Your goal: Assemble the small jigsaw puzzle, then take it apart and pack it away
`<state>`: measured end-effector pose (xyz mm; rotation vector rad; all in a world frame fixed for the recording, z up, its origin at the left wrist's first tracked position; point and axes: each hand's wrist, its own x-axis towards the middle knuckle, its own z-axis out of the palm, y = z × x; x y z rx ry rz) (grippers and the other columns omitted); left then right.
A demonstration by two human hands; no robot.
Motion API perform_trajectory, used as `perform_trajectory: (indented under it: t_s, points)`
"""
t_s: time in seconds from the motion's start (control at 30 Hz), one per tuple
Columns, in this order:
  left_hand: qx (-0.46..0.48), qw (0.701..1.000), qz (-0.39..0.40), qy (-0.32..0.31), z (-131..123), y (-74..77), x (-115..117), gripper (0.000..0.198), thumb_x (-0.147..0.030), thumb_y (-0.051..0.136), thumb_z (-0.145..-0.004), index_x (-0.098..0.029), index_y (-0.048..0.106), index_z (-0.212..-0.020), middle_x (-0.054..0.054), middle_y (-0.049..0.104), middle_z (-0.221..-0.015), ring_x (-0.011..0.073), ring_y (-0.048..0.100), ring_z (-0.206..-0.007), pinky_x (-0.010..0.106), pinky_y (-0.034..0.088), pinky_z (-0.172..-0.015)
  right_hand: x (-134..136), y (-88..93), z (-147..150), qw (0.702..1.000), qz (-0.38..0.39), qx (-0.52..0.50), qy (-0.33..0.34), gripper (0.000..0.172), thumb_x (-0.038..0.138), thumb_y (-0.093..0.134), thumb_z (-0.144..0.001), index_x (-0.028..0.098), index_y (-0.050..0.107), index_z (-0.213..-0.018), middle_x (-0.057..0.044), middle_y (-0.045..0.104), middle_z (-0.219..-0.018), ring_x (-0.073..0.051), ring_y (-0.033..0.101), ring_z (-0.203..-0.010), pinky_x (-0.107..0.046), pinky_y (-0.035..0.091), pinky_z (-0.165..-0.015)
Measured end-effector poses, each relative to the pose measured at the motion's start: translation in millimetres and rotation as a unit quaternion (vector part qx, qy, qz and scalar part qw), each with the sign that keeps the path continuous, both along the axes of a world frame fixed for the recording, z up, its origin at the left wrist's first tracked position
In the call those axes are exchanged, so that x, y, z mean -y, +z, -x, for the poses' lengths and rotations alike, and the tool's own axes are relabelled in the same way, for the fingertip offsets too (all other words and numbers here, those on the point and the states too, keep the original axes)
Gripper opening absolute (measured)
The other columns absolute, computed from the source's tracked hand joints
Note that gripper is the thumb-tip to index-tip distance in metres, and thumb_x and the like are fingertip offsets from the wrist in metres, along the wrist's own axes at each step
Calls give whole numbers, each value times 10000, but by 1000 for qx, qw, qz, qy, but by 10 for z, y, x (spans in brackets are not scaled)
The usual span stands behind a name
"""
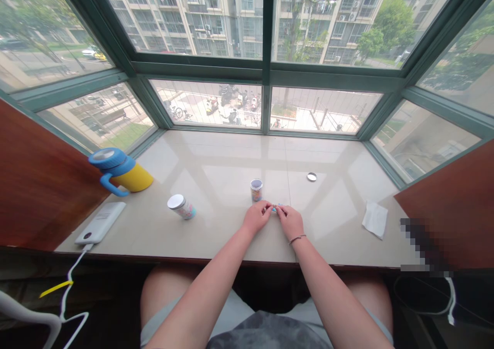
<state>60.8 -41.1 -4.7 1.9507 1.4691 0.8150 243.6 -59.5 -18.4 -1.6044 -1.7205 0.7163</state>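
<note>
1. While the left hand (256,217) and the right hand (290,222) are held close together over the pale stone tabletop (227,156), a small blue item (276,208) is pinched between them, near the tabletop's middle; its exact kind is too small to be told.
2. Each grip is clamped on that item, and the two grips are brought together on it from either side.
3. A clear jar with colourful contents (256,190) is stood upright just beyond the left hand, and a round metal lid (312,176) is laid flat farther to the right.
4. A small bottle with a white cap (181,206) is laid on its side to the left of the hands.
5. A blue-and-yellow insulated mug with a handle (120,171) is placed at the left end, near a white power bank (99,223), from which a white cable (73,282) is led down over the edge.
6. A white paper tissue (375,219) is laid well to the right of the hands.
7. A thin bracelet (297,239) is worn on the right wrist.
</note>
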Motion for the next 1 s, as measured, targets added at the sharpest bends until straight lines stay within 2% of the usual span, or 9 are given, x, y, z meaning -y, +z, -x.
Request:
perform_trajectory:
  t_s: [0.23, 0.5, 0.63, 0.8, 1.0]
  points:
    - [3, 1000, 7, -13, -7, 25, 0, 218, -325, 524, -971, -243, 719, -1022, 8, 751, -989, 143, 620, -756, 273, 494, -749, -24, -50, 16, 1000, 0, 8, -3, 326, 429, 484, -1027, 313, 760, -1158, -15, 755, -1152, -202, 691, -1067, -336, 515, -953]
    - [0, 999, 28, -25, -9, 47, 9, 263, -416, 527, -975, -242, 718, -1026, 13, 740, -893, 150, 597, -703, 274, 468, -703, -21, -28, 13, 1000, 7, 17, 24, 346, 415, 464, -1037, 310, 735, -1224, -17, 737, -1225, -203, 680, -1128, -341, 508, -984]
    - [-4, 1000, 19, 4, -14, 4, -5, 245, -385, 519, -984, -234, 711, -1007, 19, 743, -902, 153, 613, -725, 268, 452, -698, -16, -19, -8, 999, 29, -27, 16, 337, 409, 496, -1017, 299, 684, -1275, -12, 765, -1113, -187, 717, -991, -322, 531, -908]
    - [-7, 1000, 6, 25, -15, -57, -10, 220, -358, 528, -995, -239, 712, -1016, 16, 754, -926, 150, 636, -737, 259, 465, -708, 1, 9, -7, 997, 42, -66, -17, 255, 444, 562, -968, 281, 670, -1131, -2, 768, -985, -183, 722, -874, -317, 539, -820]
    - [-17, 998, -54, 19, -13, -129, 34, 266, -335, 481, -1040, -274, 716, -1149, 22, 751, -1127, 158, 684, -975, 261, 499, -878, -47, -35, -1, 989, 75, -121, -36, 275, 475, 580, -927, 242, 665, -1048, -28, 767, -940, -183, 729, -828, -317, 560, -796]
